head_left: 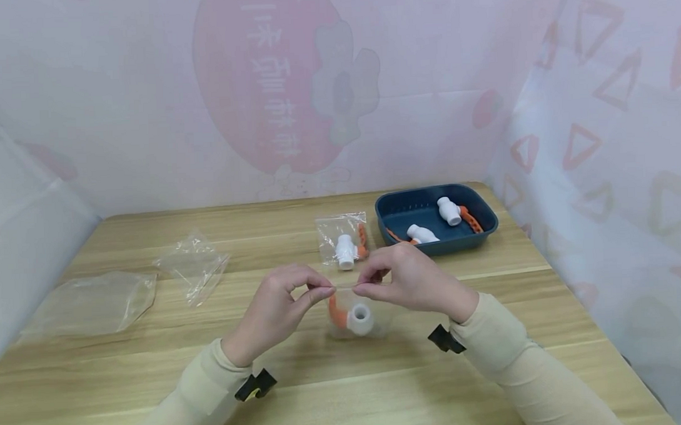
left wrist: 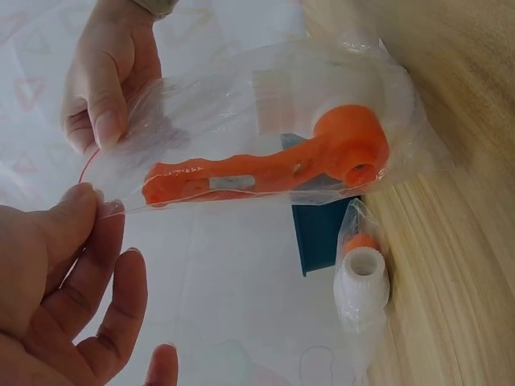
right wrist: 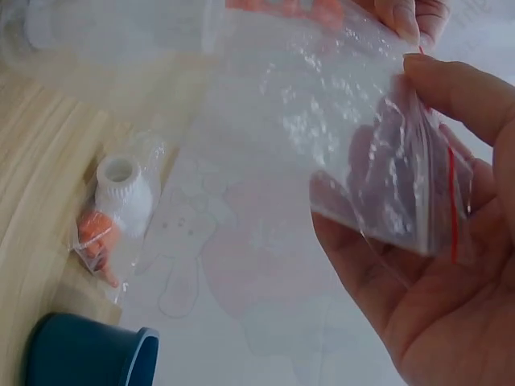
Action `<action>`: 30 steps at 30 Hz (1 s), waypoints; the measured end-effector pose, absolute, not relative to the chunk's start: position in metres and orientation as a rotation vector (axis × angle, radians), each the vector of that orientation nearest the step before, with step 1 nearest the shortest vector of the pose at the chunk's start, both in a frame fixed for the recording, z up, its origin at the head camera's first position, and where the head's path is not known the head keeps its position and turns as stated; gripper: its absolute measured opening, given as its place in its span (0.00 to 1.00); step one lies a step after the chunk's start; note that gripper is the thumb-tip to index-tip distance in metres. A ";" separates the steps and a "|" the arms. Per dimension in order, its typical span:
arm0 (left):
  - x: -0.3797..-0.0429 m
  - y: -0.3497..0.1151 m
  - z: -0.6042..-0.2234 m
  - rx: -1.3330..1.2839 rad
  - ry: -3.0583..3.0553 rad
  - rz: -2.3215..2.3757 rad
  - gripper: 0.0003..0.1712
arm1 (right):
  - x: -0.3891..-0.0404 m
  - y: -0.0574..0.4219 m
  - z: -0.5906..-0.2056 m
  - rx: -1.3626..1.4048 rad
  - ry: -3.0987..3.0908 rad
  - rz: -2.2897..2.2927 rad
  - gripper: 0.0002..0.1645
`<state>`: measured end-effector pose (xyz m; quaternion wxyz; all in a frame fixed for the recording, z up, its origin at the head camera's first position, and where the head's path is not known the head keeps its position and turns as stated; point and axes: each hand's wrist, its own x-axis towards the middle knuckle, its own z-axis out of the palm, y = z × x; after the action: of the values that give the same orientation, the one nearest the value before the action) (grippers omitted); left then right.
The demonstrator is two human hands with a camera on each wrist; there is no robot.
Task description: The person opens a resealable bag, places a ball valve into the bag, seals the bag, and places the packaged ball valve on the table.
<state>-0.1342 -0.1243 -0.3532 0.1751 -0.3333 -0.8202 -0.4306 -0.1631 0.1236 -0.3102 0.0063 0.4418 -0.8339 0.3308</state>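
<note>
Beige sleeves (head_left: 208, 389) lie at seven and five o'clock; left grip (head_left: 276, 305) and right grip (head_left: 416, 282), both pinched together, hold a clear bag (left wrist: 205, 121) by its mouth. Inside, an orange-handled valve (head_left: 352, 323) is at six o'clock below them, perhaps touching the surface (head_left: 392, 389).

This looks like a small, curtained-off packing booth: pale printed sheets (head_left: 426, 78) stand behind the wooden table (head_left: 380, 392) and along its left and right sides, while a tray (head_left: 462, 244) of valves (head_left: 449, 211) and some clear bags (head_left: 96, 302) lie on the table.
</note>
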 end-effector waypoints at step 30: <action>-0.133 -0.128 -0.354 -0.915 -2.329 -1.226 0.06 | -0.166 0.140 -0.316 1.400 -2.584 1.034 0.04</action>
<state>-0.1331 -0.1276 -0.3542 0.1766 -0.3232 -0.8227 -0.4330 -0.1662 0.1398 -0.3158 0.0131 0.4494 -0.8293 0.3319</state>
